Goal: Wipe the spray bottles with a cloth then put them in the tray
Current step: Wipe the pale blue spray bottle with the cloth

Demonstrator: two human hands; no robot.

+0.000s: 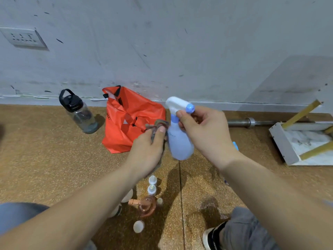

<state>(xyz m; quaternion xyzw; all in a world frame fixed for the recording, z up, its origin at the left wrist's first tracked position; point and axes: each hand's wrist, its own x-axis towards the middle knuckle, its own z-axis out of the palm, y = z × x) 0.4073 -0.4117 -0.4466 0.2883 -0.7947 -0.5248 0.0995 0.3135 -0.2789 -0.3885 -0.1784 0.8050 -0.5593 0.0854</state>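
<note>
My right hand (203, 130) grips a pale blue spray bottle (180, 141) by its neck, under the white trigger head, and holds it up above the floor. My left hand (149, 150) grips a grey cloth (156, 125) and presses it against the bottle's left side. On the floor below my arms stand several small white-capped bottles (152, 189) and a pink spray bottle (147, 204). The white tray (282, 141) with a marbled bottom lies at the far right.
An orange bag (126, 121) slumps against the wall behind my left hand. A clear water bottle (79, 112) with a black lid stands to its left. A metal bar (241, 122) lies along the wall. My knees and a shoe (210, 237) are at the bottom.
</note>
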